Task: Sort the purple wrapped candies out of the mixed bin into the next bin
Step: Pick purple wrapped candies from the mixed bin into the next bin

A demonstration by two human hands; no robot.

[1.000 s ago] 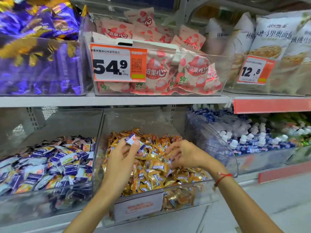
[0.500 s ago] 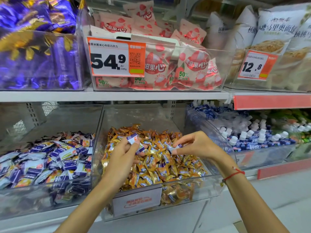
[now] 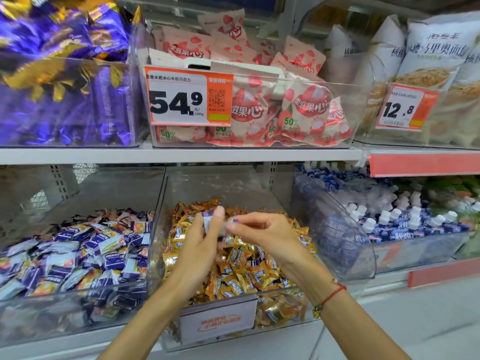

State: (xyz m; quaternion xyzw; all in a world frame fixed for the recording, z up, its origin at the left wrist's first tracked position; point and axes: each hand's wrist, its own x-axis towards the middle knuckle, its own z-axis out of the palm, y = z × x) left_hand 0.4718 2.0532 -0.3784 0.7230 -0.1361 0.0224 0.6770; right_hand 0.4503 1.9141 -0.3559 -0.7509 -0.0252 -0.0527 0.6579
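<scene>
We see the purple bin (image 3: 78,255) leftmost. Over the mixed bin (image 3: 272,294) of orange sweets, our left hand (image 3: 200,245) rises, holding purple wrapped candies (image 3: 209,223) (blurred); our right hand (image 3: 262,235) pinches another candy (image 3: 232,222) against them, fingertips meeting.

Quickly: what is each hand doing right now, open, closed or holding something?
Left hand: holding purple wrapped candies.
Right hand: fingers pinch a small purple wrapped candy.
</scene>
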